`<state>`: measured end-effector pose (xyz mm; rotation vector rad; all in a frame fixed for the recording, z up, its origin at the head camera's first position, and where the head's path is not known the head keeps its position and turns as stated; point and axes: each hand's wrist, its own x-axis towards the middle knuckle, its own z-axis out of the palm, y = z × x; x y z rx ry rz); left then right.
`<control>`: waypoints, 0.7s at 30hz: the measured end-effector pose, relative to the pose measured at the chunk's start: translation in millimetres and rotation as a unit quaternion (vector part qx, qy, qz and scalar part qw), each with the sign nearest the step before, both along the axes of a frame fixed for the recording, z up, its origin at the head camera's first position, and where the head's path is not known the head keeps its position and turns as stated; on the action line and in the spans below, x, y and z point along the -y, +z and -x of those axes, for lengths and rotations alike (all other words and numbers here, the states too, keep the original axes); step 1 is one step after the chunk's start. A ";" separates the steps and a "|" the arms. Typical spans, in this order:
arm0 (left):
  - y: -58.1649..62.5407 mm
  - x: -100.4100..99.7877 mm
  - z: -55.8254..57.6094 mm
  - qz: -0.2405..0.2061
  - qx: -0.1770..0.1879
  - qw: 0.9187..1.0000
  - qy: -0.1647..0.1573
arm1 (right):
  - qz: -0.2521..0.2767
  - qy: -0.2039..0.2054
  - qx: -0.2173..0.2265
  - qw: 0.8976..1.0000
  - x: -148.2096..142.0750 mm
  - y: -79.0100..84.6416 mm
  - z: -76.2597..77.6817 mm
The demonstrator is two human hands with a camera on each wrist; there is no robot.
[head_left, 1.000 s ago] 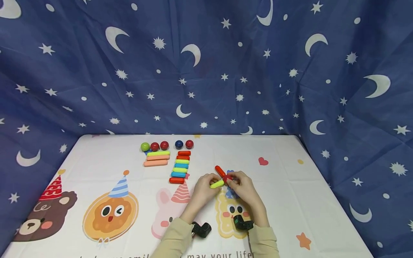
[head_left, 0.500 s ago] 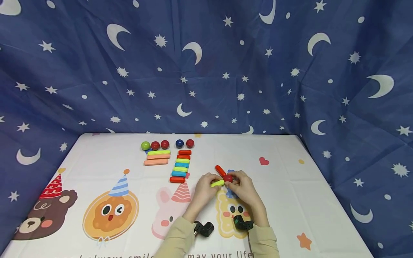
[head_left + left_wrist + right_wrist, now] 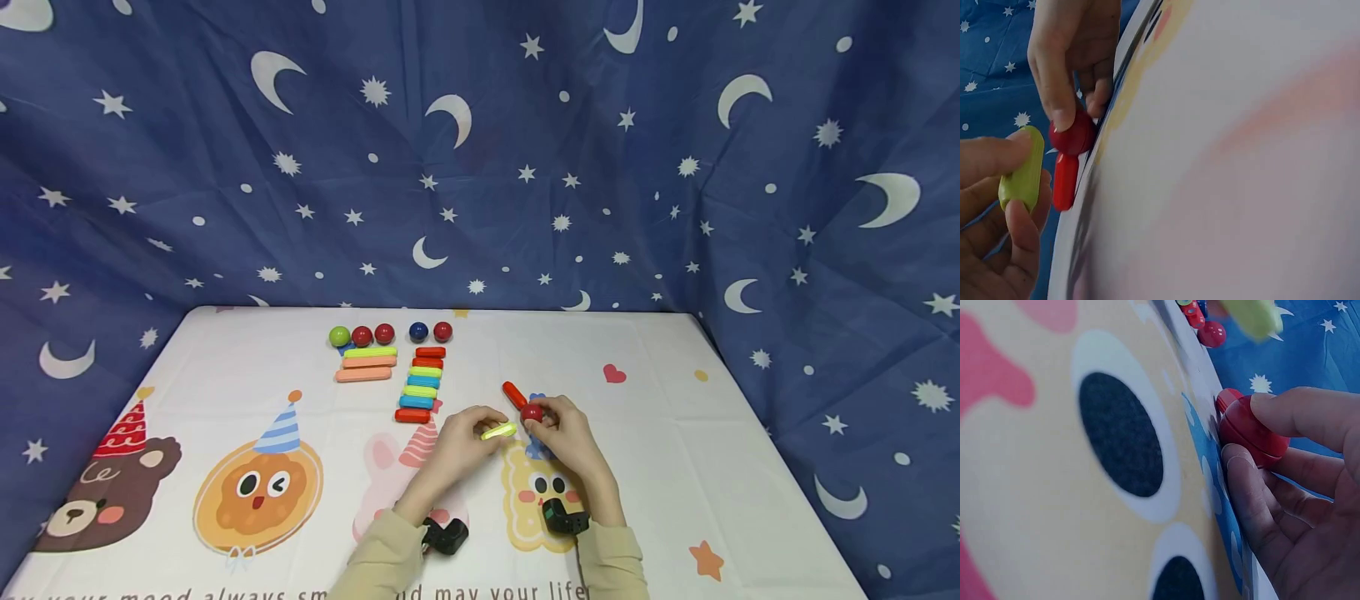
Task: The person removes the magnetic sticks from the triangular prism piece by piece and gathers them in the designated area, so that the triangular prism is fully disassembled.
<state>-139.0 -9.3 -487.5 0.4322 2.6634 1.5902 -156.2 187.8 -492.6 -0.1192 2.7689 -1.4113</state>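
My left hand (image 3: 467,442) pinches a short yellow-green rod (image 3: 1024,169) between thumb and fingers, a little left of the other hand. With thumb and fingertips my right hand (image 3: 570,435) grips a dark red ball (image 3: 1254,430), low over the tablecloth. A red rod (image 3: 514,395) points away from that ball toward the back left, its near end against it; the left wrist view shows the two in line. Between the yellow-green rod and the ball there is a visible gap.
At the back left a green ball (image 3: 340,336), a blue ball (image 3: 418,332) and several red balls stand in a row. Below them lie peach rods (image 3: 363,375) and a column of red, yellow-green and blue rods (image 3: 416,402). A starry blue curtain (image 3: 480,167) hangs behind the table.
My left hand has drawn back to the left with the yellow-green rod, which was against the red ball before. The right hand stays on the ball, and the red rod keeps its place.
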 end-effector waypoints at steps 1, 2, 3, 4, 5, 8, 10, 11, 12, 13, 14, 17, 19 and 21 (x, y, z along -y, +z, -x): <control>1.6 4.8 -1.1 0.001 -0.002 1.000 -0.005 | 0.001 -0.001 0.000 1.000 0.0 0.0 0.3; 3.0 10.1 -2.6 0.003 -0.002 1.000 -0.009 | -0.001 -0.003 0.000 1.000 -0.1 -0.1 0.4; 3.7 16.0 -4.0 0.008 -0.001 1.000 -0.014 | -0.002 -0.005 0.003 1.000 -0.2 0.0 0.4; 4.4 22.1 -5.7 0.013 0.000 1.000 -0.020 | -0.003 -0.007 0.004 1.000 -0.2 0.0 0.3; 5.3 28.6 -7.4 0.021 0.000 0.999 -0.025 | -0.004 -0.007 0.005 1.000 -0.1 -0.1 0.2; 7.3 48.8 -11.7 0.053 -0.007 0.998 -0.025 | -0.004 -0.008 0.005 1.000 0.8 0.2 -0.3; 9.0 62.0 -13.0 0.086 -0.022 0.996 -0.013 | 0.000 -0.007 0.004 1.000 1.5 0.5 -0.5; 10.2 68.2 -12.7 0.104 -0.029 0.994 -0.005 | 0.001 -0.006 0.004 1.000 1.5 0.7 -0.6; 11.8 74.0 -12.1 0.122 -0.034 0.992 0.003 | 0.000 -0.005 0.003 1.000 1.5 0.9 -0.7; 13.1 79.4 -10.9 0.143 -0.040 0.989 0.011 | -0.001 -0.005 0.003 1.000 1.3 0.9 -0.6; 14.4 84.4 -9.3 0.160 -0.045 0.986 0.016 | -0.003 -0.005 0.004 1.000 0.9 1.0 -0.7; 17.9 97.1 -3.9 0.203 -0.049 0.978 0.018 | -0.004 -0.005 0.005 1.000 0.1 0.8 -0.4; 18.9 103.2 -1.2 0.220 -0.054 0.974 0.014 | -0.002 -0.006 0.005 1.000 0.3 0.6 -0.4; 19.1 107.7 0.9 0.234 -0.059 0.970 0.005 | 0.001 -0.006 0.006 1.000 0.7 0.7 -0.6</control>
